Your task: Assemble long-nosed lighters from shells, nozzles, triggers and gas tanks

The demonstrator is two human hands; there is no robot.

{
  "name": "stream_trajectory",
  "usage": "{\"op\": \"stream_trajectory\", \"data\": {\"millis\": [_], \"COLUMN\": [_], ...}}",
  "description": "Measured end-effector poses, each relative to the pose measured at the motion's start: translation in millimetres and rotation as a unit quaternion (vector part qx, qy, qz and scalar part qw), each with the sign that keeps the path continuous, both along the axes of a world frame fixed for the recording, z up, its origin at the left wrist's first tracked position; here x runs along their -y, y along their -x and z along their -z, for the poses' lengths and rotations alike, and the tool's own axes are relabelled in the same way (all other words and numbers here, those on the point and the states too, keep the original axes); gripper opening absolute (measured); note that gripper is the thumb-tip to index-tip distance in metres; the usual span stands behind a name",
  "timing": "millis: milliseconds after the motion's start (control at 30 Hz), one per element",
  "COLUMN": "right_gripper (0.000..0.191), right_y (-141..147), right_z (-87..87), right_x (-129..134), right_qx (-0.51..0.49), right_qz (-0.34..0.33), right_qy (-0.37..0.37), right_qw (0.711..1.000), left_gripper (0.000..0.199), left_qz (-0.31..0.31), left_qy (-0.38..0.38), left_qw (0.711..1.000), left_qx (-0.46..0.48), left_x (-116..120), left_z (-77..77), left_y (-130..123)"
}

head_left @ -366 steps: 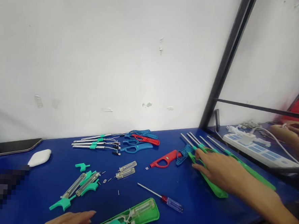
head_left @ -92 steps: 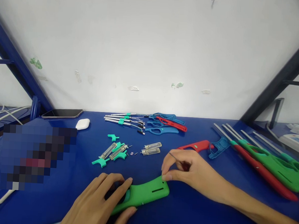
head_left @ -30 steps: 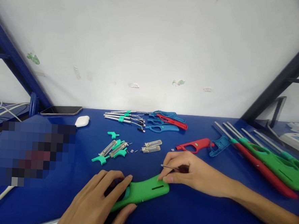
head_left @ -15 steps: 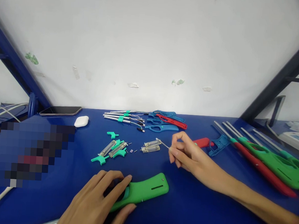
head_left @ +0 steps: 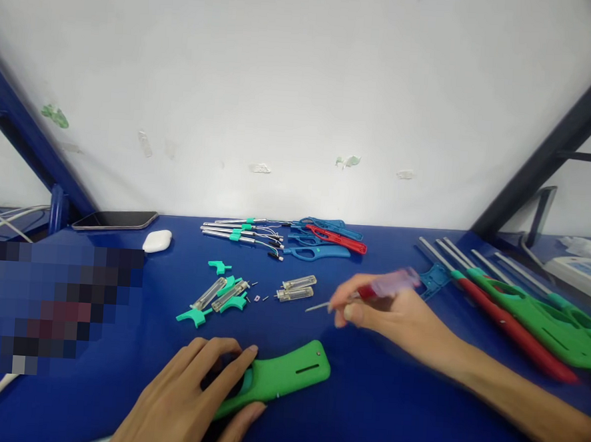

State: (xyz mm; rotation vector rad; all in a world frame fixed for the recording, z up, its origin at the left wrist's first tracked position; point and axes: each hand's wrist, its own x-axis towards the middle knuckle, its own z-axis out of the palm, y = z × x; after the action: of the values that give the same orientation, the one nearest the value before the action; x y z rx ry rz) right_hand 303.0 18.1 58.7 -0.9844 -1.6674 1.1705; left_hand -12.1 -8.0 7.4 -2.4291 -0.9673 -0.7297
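Note:
My left hand [head_left: 199,395] is wrapped round one end of a green lighter body [head_left: 291,375] lying on the blue table; its screw hole and slot face up. My right hand [head_left: 380,309] holds a screwdriver [head_left: 382,284] with a red and clear handle, slightly blurred, its thin shaft pointing left above the table. Left of that shaft lie two clear fuel tanks [head_left: 296,288]. Farther left are more clear tanks [head_left: 229,296] among teal triggers [head_left: 194,317], with small screws and a tiny part beside them.
Metal rods with wires [head_left: 242,234] and blue and red shell halves [head_left: 323,251] lie at the back. Lighters with long rods [head_left: 530,315] and a blue shell piece [head_left: 435,281] are at the right. A phone [head_left: 115,220] and white case [head_left: 157,241] sit back left.
The screwdriver now shows in my right hand, its shaft lower and pointing left. The red handle lying behind that hand is no longer visible there. My left hand stays on the green body.

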Motion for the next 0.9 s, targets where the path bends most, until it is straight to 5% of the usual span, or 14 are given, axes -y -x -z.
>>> {"op": "stream_trajectory", "data": {"millis": [200, 900], "right_gripper": [0.034, 0.034], "right_y": [10.4, 14.5], "right_z": [-1.0, 7.6], "right_x": [8.3, 10.8], "right_qx": [-0.002, 0.026], "right_qz": [0.02, -0.024], "right_qy": [-0.063, -0.017], "right_qw": [0.998, 0.999], "left_gripper": [0.048, 0.049], "left_qz": [0.002, -0.003], "left_qy": [-0.007, -0.006], "left_qw": [1.0, 1.0], "left_qx": [0.009, 0.002], "left_x": [0.9, -0.4], "left_z": [-3.3, 0.2], "left_y": [-3.5, -2.1]}}
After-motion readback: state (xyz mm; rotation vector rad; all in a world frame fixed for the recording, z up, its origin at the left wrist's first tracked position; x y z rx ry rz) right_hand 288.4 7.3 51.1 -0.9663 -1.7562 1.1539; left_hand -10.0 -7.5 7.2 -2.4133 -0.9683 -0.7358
